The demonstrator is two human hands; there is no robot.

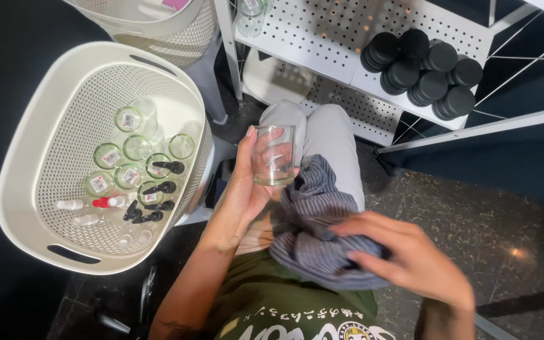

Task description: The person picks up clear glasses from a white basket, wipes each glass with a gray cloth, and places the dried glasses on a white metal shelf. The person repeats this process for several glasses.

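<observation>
Far left: white perforated basket [29,157] on dark floor, holding clear glass jars [127,160] and small dropper bottles [158,189]. Centre: left hand [247,182] wrapped around an empty clear glass [274,155], held upright over the lap. Just beside it, grey striped cloth [316,220], gripped by the right hand [410,258], fingers curled into the fabric. Upper right: black lids [420,66] stacked on white shelf [347,44].

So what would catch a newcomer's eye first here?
The clear glass held up in the left hand at centre, with the right hand on a striped cloth below it. At left, a pale basket holds more glasses; black lids are stacked upper right.
</observation>
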